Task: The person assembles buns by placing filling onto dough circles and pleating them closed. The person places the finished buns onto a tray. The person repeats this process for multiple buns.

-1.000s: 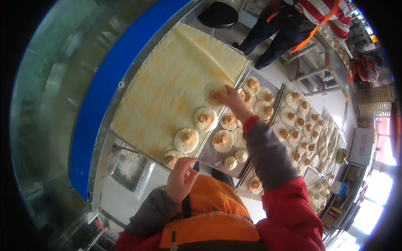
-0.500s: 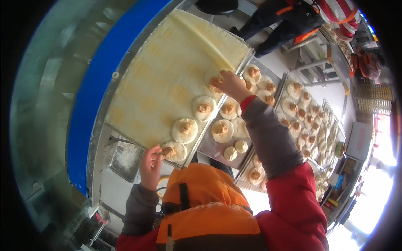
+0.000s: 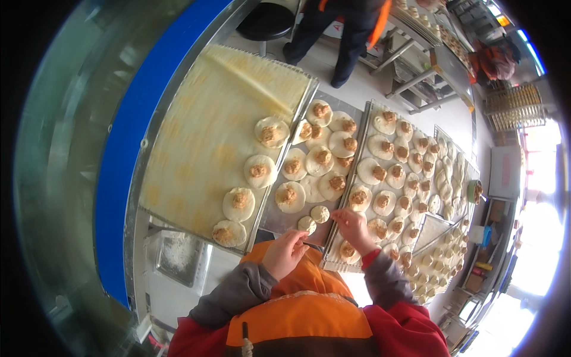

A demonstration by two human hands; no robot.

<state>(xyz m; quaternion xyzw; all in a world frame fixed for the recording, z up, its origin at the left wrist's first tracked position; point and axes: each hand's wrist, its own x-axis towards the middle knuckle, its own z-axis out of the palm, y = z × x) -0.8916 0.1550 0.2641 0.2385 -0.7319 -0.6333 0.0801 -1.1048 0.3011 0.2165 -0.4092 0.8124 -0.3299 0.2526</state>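
Observation:
My left hand [image 3: 285,254] is beside the nearer of two small pleated dough balls [image 3: 307,225], fingers stretched toward it and holding nothing I can see. To the right, my right hand [image 3: 354,229] hovers near the other small dough ball [image 3: 319,214], fingers loosely extended. Both balls lie at the near end of a grey metal tray [image 3: 273,217]. Farther along that tray, flat dough rounds topped with brown filling [image 3: 290,197] partly overlap. A row of similar filled rounds [image 3: 258,171] runs along the right edge of the cloth-lined tray [image 3: 196,137].
Right of me stand more trays with filled rounds [image 3: 379,173] and small dough pieces. A blue-edged machine [image 3: 128,143] borders the left. A metal pan of flour [image 3: 178,259] sits below. Beyond are a black stool [image 3: 266,21] and a person in dark trousers [image 3: 336,38].
Both hands have left the filled rounds on the cloth-lined tray and come together near the two small balls. The view has shifted, showing more of the right-hand trays.

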